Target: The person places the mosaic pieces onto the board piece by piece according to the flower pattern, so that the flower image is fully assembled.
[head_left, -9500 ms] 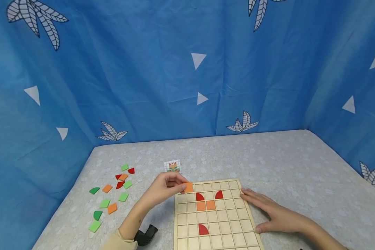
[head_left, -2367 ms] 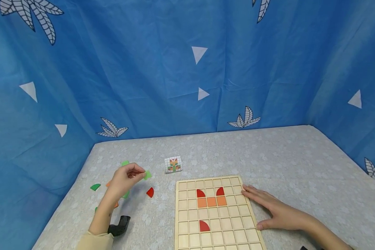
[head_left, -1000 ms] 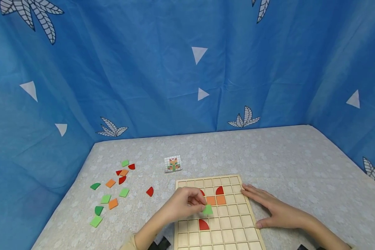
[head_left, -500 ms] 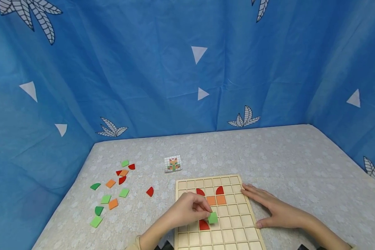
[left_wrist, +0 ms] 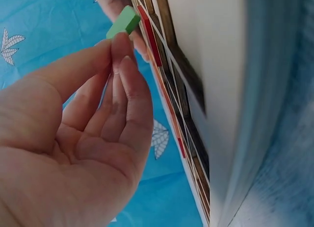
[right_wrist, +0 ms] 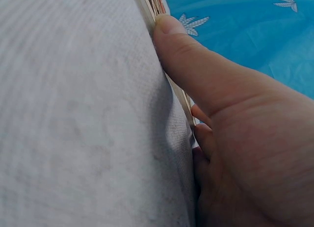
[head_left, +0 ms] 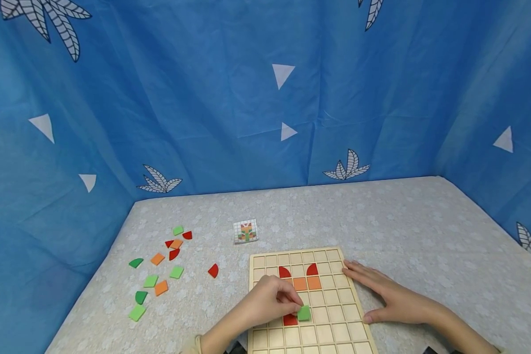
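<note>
My left hand (head_left: 272, 300) pinches a green square tile (head_left: 304, 313) between thumb and fingertips, over the middle of the wooden grid board (head_left: 335, 313). In the left wrist view the green tile (left_wrist: 123, 22) sticks out past the fingertips, tilted close to the grid. Red quarter-circle tiles (head_left: 312, 269) and a row of orange square tiles (head_left: 300, 283) sit in the board's cells; the left hand partly covers the leftmost orange one. My right hand (head_left: 394, 302) rests along the board's right edge, fingers extended, thumb touching the rim in the right wrist view.
Loose green, orange and red tiles (head_left: 150, 280) lie scattered at the left of the table. One red quarter-circle (head_left: 213, 270) lies apart, nearer the board. A small pattern card (head_left: 245, 231) lies behind the board. Blue curtain (head_left: 230, 98) surrounds the table's back and sides.
An orange tile joined the board's row and a red quarter-circle was moved nearer the board. Then my left hand brought a green tile over and lowered it slightly toward me. The right hand stayed.
</note>
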The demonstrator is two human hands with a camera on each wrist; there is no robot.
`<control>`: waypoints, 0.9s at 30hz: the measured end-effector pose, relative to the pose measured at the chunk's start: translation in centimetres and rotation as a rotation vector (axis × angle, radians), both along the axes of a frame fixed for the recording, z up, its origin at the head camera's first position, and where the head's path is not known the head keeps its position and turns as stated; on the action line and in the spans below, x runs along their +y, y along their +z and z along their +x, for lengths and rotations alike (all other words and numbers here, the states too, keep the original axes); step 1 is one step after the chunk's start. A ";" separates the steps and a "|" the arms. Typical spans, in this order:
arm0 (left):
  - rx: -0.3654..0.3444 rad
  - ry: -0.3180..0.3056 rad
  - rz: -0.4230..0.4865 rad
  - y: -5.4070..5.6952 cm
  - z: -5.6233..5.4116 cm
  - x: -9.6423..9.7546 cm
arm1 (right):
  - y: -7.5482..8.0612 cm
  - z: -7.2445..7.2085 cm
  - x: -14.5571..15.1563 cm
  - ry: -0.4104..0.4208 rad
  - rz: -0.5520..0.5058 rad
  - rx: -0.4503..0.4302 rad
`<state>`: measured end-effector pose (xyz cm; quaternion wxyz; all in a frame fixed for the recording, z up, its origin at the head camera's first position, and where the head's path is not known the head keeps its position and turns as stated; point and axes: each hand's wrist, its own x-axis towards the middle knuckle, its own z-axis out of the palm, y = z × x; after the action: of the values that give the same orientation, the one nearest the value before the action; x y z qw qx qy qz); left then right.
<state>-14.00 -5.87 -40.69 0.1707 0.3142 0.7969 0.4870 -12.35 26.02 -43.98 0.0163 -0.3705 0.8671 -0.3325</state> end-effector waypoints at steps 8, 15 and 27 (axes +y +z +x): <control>0.166 -0.035 -0.096 -0.2 0.2 0.1 | 0.0 0.0 0.0 -0.009 0.016 -0.003; 0.329 -0.058 -0.146 -0.3 0.1 0.0 | -0.1 -0.1 0.1 -0.006 0.019 0.001; 0.390 -0.063 -0.180 -0.4 0.1 0.1 | 0.0 0.0 0.0 -0.017 0.027 -0.004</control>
<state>-13.94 -5.79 -41.09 0.0556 0.4106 0.8449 0.3383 -12.38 26.06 -44.00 0.0201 -0.3624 0.8746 -0.3215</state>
